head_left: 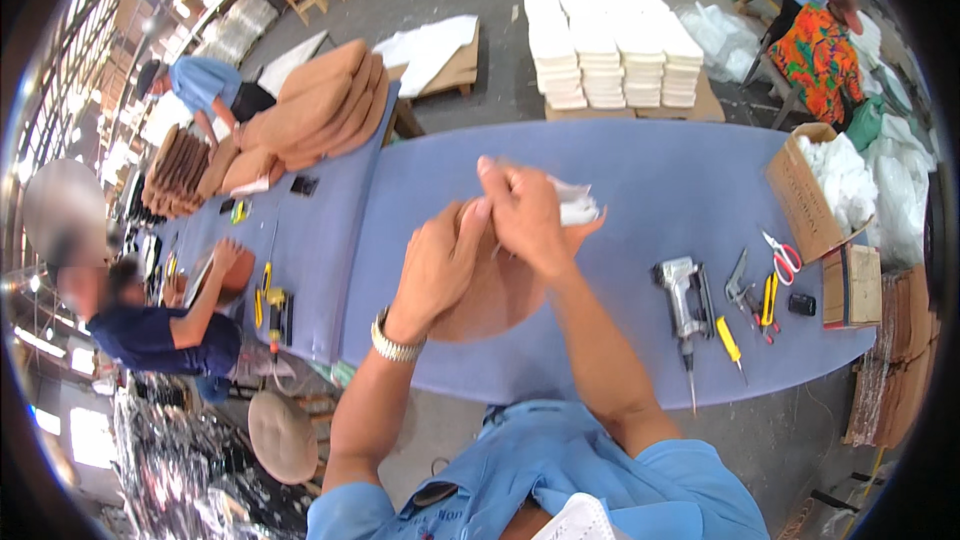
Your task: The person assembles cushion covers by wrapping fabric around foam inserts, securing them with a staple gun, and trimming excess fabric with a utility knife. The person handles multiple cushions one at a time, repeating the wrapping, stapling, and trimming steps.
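Observation:
A brown seat cushion [495, 305] with a rounded edge lies on the blue-covered table in front of me. My left hand [440, 265], with a metal watch on its wrist, is closed at the cushion's far left part, its fingers gripping the brown covering. Right beside it, and touching it, my right hand [525, 215] is closed too, slightly blurred. What its fingers pinch is hidden. White sheets or labels [575, 202] stick out past the right hand, above the cushion's far right edge.
On the table's right are a staple gun [682, 300], yellow screwdriver [728, 338], pliers [738, 285], yellow cutter [768, 300], red-handled scissors [783, 255] and an open carton [805, 195]. Brown cushions [320, 110] are piled at left, where people work. White pads [610, 45] stand beyond.

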### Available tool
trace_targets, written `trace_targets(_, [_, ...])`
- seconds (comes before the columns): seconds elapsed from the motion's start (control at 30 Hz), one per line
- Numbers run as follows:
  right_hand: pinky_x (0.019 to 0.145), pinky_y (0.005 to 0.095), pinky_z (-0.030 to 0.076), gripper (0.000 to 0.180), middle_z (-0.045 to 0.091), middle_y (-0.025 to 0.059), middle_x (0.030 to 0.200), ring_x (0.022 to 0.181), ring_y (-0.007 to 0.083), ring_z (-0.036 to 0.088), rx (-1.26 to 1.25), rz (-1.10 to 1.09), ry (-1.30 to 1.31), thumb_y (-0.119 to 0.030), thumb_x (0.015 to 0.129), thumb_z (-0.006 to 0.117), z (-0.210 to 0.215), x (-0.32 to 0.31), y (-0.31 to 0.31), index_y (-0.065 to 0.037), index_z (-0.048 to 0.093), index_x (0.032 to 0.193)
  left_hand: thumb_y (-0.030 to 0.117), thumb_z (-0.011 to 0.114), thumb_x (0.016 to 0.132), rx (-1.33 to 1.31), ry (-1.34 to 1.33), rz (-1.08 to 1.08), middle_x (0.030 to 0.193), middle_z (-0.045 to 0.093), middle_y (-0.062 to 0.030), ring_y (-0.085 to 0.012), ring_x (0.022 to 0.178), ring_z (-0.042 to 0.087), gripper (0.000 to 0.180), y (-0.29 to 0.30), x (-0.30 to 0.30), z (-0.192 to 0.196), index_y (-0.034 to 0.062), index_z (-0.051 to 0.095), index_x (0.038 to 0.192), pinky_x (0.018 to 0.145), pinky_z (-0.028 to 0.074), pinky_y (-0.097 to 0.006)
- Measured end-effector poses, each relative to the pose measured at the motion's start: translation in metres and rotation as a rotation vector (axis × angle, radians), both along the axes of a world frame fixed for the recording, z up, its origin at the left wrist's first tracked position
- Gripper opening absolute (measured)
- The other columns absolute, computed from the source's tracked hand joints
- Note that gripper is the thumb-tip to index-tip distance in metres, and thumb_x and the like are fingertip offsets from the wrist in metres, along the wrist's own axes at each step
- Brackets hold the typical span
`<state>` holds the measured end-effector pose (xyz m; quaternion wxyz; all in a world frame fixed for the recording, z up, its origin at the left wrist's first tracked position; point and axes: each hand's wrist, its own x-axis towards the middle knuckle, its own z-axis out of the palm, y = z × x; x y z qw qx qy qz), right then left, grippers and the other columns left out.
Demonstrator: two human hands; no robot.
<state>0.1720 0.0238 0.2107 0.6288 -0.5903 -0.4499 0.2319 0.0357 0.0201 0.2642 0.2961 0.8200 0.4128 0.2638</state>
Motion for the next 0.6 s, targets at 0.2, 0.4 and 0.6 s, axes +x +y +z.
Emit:
trace_targets(0.2, [0.054,0.0343,0.032,0.052,0.038,-0.0012,0.061,0.062,0.01,0.031,0.084,0.133,0.117,-0.03,0.108,0.058,-0.005,0.022,0.037,-0.001,0.042,0.068,0.03,0.052,0.109,0.021,0.05,0.04,0.083,0.069,-0.0246,-0.0465,0.076,0.064,0.036,0.024,0.022,0.007,-0.0034,0.066,0.106,0.069,0.051,-0.045])
trace_targets(0.4, [0.053,0.0297,0.027,0.047,0.036,-0.005,0.065,0.064,0.0066,0.03,0.301,-0.013,0.251,-0.024,0.11,0.056,-0.023,0.042,0.064,-0.004,0.042,0.07,0.028,0.058,0.106,0.07,0.151,-0.02,0.087,0.071,-0.0246,-0.0473,0.082,0.068,0.03,0.062,0.051,0.005,-0.0005,0.066,0.113,0.069,0.054,-0.046])
trace_targets(0.6, [0.053,0.0371,0.035,0.04,0.043,0.01,0.062,0.056,0.0202,0.04,0.422,-0.042,0.088,-0.015,0.105,0.06,-0.022,0.05,0.057,0.001,0.05,0.069,0.024,0.068,0.1,0.176,0.164,-0.069,0.082,0.072,-0.0218,-0.0437,0.072,0.07,0.034,0.07,0.049,0.004,0.002,0.062,0.124,0.062,0.056,-0.045])
